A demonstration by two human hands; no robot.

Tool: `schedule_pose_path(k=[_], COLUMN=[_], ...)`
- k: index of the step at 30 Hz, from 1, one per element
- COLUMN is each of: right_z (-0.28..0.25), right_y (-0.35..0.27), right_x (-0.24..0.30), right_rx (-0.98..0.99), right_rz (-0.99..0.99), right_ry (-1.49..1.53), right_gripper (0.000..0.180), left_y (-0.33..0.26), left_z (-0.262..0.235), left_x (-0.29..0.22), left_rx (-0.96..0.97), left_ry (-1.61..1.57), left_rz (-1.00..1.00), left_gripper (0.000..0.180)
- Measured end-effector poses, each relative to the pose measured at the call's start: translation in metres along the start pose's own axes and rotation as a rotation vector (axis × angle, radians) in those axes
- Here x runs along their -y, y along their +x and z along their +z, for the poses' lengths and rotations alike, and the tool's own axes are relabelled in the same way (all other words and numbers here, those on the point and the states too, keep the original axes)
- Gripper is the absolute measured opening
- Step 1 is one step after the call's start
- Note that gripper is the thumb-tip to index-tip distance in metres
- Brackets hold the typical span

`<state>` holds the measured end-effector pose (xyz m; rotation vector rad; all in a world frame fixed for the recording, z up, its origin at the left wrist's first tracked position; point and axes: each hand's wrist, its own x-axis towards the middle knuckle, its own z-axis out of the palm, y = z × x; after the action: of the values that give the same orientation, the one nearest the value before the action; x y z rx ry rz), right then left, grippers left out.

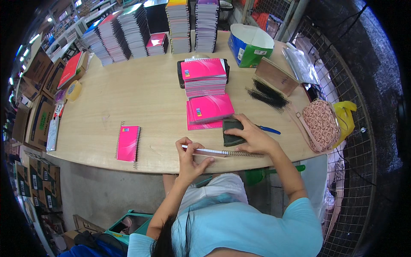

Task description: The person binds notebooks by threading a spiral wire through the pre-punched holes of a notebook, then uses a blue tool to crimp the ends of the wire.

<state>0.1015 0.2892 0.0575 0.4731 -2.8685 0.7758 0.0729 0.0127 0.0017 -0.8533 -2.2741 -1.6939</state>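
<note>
- The thin white-edged notepad (212, 150) is at the near edge of the pale wooden tabletop (150, 98), seen edge-on, directly between the two hands.
- The left hand (190, 159) pinches its left part, fingers bent over the far side and thumb on the near side.
- A bronze-coloured metal coil (251, 154) runs rightward from the notepad, in line with its edge, its outer end below the right hand (256, 136).
- The right hand is partly spread, its fingers resting over a dark green block (233, 133), its lower fingertips close to the coil; whether it grips either is impossible to tell.
- Just beyond the block lies a low pile of bright pink notepads (210, 107), near both hands.
- A slim blue pen-like object (269, 129) lies just beside the right hand.
- A pink spiral-bound notebook (128, 143) lies flat, well apart, left of the left hand.
</note>
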Motion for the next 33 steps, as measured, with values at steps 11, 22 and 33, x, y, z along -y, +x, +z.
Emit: schedule_pose_path(k=[11,22,33], right_z=[-0.017,0.013,0.000], right_y=[0.002,-0.006,0.007], right_x=[-0.010,-0.033,-0.001], right_rx=[0.193,0.243,0.271], right_rz=[0.056,0.090,0.240], right_ry=[0.407,1.013,0.505], right_gripper=[0.046,0.055,0.060], left_y=[0.005,0.011,0.009], left_z=[0.011,0.016,0.032], left_x=[0.013,0.009,0.021], left_rx=[-0.028,0.007,0.023], left_ry=[-0.028,-0.035,-0.112], left_rz=[-0.064,-0.020,0.010], left_gripper=[0.054,0.057,0.068])
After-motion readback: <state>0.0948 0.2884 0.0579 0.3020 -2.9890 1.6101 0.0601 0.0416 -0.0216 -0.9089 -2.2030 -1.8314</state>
